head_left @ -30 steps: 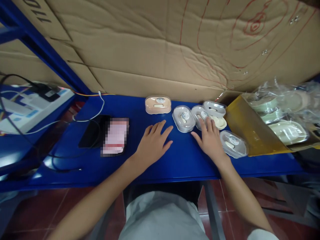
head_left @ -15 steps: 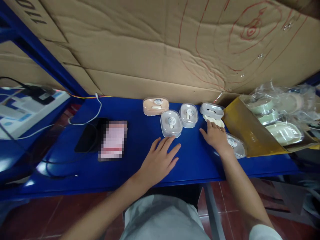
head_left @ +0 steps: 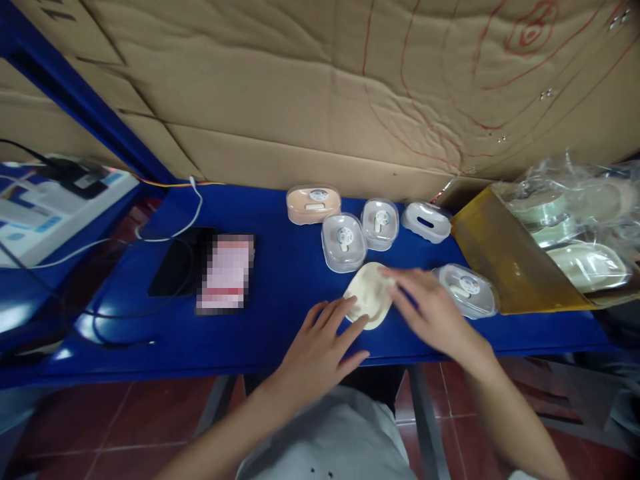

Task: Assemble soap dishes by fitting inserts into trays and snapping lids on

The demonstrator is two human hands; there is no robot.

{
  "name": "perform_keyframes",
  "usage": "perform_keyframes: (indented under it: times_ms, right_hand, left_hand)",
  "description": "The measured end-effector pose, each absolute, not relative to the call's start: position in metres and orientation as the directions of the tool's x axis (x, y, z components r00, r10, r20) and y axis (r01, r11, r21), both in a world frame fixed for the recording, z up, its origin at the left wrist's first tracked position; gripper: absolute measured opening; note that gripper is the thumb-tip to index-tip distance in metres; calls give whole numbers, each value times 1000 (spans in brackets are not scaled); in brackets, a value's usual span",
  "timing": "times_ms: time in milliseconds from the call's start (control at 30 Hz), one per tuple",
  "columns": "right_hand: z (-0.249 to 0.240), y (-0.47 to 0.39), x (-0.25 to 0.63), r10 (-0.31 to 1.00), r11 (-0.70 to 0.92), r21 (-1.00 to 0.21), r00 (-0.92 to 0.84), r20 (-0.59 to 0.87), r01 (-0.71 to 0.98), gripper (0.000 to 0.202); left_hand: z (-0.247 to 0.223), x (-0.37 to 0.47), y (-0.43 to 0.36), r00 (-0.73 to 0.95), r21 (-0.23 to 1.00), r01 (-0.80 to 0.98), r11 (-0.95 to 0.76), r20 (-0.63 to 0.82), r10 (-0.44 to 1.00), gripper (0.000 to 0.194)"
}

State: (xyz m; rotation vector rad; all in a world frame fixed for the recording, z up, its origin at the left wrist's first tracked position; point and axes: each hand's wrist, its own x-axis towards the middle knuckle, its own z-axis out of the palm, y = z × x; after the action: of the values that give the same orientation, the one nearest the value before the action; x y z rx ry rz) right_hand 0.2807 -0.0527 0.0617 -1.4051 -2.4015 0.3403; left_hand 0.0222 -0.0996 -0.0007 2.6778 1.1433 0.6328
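Note:
A shallow cream dish [head_left: 373, 283] with rounded corners is near the front of the blue table, between my two hands. My right hand [head_left: 435, 310] pinches its right edge, slightly blurred. On the dish's left side my left hand [head_left: 323, 337] spreads its fingers, the tips over or touching the rim. Just behind the dish are two clear-lidded grey boxes [head_left: 344, 241] with round stickers, close together. A peach box [head_left: 313, 205] of the same sort sits behind them. To the right stands a grey oval piece with a slot [head_left: 427, 223]; another clear-lidded box [head_left: 467, 291] lies beyond my right hand.
On the right, an open carton [head_left: 495, 257] holds pale green dishes [head_left: 590, 267] in clear plastic. A phone [head_left: 226, 273] and a black object lie on the left, by cables and a white power strip [head_left: 65, 220]. A cardboard wall [head_left: 250, 87] stands behind.
My right hand has brought the cream dish from under the grey slotted piece toward the front middle. My left hand has shifted slightly and now meets the dish's edge.

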Motion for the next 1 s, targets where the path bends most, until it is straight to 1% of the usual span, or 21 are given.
perform_keyframes:
  times_ms: [33, 100, 133, 200, 267, 333, 433, 533, 600, 667, 700, 733, 800, 900, 933, 1000]
  right_hand:
    - [61, -39, 289, 910, 409, -279, -365, 198, 869, 42]
    - [53, -7, 308, 966, 196, -61, -182, 184, 979, 49]
    - [47, 9, 317, 976, 135, -26, -128, 179, 991, 52]
    - [36, 34, 330, 981, 76, 13, -77, 177, 997, 57]
    - [27, 48, 336, 981, 75, 30, -79, 177, 997, 59]
    - [23, 51, 335, 978, 89, 47, -96, 183, 995, 56]
    - [28, 44, 333, 974, 127, 48, -134, 184, 991, 47]
    - [44, 20, 336, 968, 171, 11, -170, 183, 985, 43]
    - [58, -7, 336, 957, 219, -69, -200, 210, 973, 41]
    - [68, -39, 328, 919, 350, -263, -275, 283, 899, 33]
    - [71, -55, 320, 899, 414, -325, -327, 290, 850, 30]
    - [71, -69, 310, 881, 463, -351, -380, 281, 814, 29]
    - [65, -90, 287, 833, 549, -330, -469, 294, 768, 35]
    - [45, -99, 255, 748, 659, -259, -581, 322, 706, 47]
    - [39, -99, 248, 729, 680, -239, -603, 324, 693, 49]
    - [30, -95, 239, 710, 700, -213, -631, 314, 682, 51]
  left_hand:
    - [-1, 21, -102, 614, 304, 655, -691, 319, 722, 44]
    - [-2, 16, -104, 584, 304, 680, -667, 326, 744, 39]
    - [-3, 12, -105, 561, 307, 697, -648, 330, 759, 37]
    - [-3, 3, -105, 505, 305, 734, -607, 353, 788, 33]
    - [-5, -6, -104, 446, 303, 767, -566, 383, 809, 28]
    - [-7, -14, -104, 408, 318, 780, -539, 394, 824, 26]
    - [-10, -21, -105, 397, 354, 776, -522, 369, 841, 37]
    - [-11, -26, -104, 396, 385, 772, -505, 331, 857, 47]
    - [-11, -27, -103, 401, 407, 767, -495, 298, 866, 50]
    - [-10, -28, -102, 408, 434, 761, -483, 258, 876, 51]
    - [-9, -27, -102, 409, 450, 757, -474, 239, 880, 53]
    - [-8, -27, -102, 407, 468, 752, -465, 225, 885, 56]
    - [-6, -25, -103, 392, 506, 738, -447, 218, 894, 65]
    - [-4, -22, -103, 357, 540, 721, -433, 247, 901, 81]
    - [-4, -22, -103, 349, 541, 721, -432, 255, 902, 83]
    - [-5, -23, -103, 351, 528, 729, -437, 260, 900, 80]
